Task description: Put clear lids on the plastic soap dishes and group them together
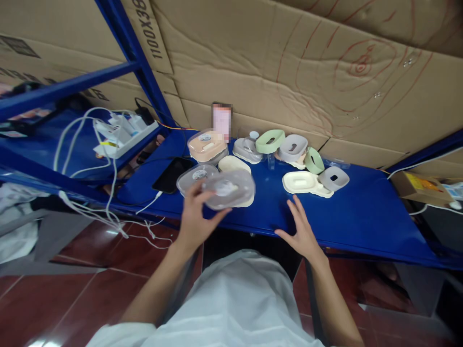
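Observation:
My left hand (197,217) grips the near-left edge of a clear plastic oval cover (235,188), thumb below and fingers on top. Underneath it shows the edge of a cream oval piece (248,201). Another clear cover (191,178) lies just to the left, and a cream oval tray (235,164) sits behind. Over the front of the blue table, my right hand (304,233) is open with fingers spread, holding nothing. Nearest to it are a cream tray-shaped piece (299,182) and a grey oval piece with a slot (334,179).
Behind stand a peach covered box (206,146), a green slotted oval piece (270,140), a grey one (292,147) and a green ring-like piece (314,160). A black phone (172,174), power strip (126,137) and white cables (112,193) lie left. A cardboard box (421,188) stands right.

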A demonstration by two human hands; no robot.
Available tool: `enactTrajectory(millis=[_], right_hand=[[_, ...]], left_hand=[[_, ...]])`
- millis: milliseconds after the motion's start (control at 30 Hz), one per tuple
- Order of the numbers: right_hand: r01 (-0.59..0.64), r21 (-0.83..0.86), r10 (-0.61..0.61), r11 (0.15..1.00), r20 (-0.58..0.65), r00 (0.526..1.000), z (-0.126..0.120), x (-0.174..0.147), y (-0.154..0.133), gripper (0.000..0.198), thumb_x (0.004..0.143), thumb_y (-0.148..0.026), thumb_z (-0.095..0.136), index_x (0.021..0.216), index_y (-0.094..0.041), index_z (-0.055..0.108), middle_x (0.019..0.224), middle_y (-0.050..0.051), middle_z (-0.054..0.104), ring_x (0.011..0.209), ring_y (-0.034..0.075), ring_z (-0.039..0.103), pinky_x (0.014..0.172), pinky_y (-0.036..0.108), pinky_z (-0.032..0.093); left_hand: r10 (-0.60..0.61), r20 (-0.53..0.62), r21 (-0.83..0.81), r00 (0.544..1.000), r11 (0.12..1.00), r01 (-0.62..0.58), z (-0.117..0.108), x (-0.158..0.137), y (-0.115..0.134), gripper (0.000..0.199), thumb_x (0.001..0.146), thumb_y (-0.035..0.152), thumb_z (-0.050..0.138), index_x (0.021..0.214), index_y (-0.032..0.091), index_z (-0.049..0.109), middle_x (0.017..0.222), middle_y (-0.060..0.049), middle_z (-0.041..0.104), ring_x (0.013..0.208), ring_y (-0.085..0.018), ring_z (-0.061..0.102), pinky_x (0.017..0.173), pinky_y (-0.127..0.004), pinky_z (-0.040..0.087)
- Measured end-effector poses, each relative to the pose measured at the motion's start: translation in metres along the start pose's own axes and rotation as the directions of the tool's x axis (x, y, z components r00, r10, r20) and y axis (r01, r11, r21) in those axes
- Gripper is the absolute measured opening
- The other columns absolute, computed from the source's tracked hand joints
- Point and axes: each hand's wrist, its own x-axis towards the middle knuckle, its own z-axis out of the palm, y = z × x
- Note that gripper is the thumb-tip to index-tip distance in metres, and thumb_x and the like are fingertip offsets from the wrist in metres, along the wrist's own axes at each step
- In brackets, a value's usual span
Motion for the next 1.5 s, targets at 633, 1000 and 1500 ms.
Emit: enactTrajectory(millis=[633,1000,1500], right_hand=[[0.400,-0.233,-0.342,0.886,0.256,0.904,0.047,0.084,-0.059,0.058,0.110,-0.043,0.055,0.164,-0.026,0.045,0.173,0.014,0.041,0.160,0.033,0.038,0.128,0.059,0.037],[0.352,-0.248,-0.325,0.902,0.146,0.934,0.028,0.115,-0.045,0.049,0.112,-0.047,0.050,0.151,-0.022,0.061,0.153,0.013,0.064,0.143,0.031,0.057,0.121,0.053,0.044],[0.146,-0.244,-0.159,0.959,-0.037,0.987,0.023,0.128,-0.022,0.056,0.110,-0.050,0.050,0.158,-0.021,0.052,0.166,0.017,0.048,0.152,0.036,0.049,0.122,0.058,0.046]], left_hand=[[-0.163,-0.167,0.127,0.972,0.974,0.186,-0.015,-0.003,-0.072,0.085,0.077,0.032,0.094,0.148,0.020,0.047,0.146,-0.017,0.046,0.143,-0.036,0.047,0.122,-0.059,0.043],[-0.150,-0.179,0.167,0.972,0.969,0.181,-0.010,-0.003,-0.069,0.093,0.079,0.043,0.093,0.153,0.017,0.043,0.149,-0.021,0.044,0.145,-0.039,0.046,0.123,-0.061,0.041],[-0.224,-0.242,0.192,0.944,0.943,0.273,-0.008,-0.003,-0.080,0.113,0.071,0.049,0.096,0.158,0.012,0.033,0.151,-0.024,0.045,0.146,-0.042,0.044,0.126,-0.064,0.036]])
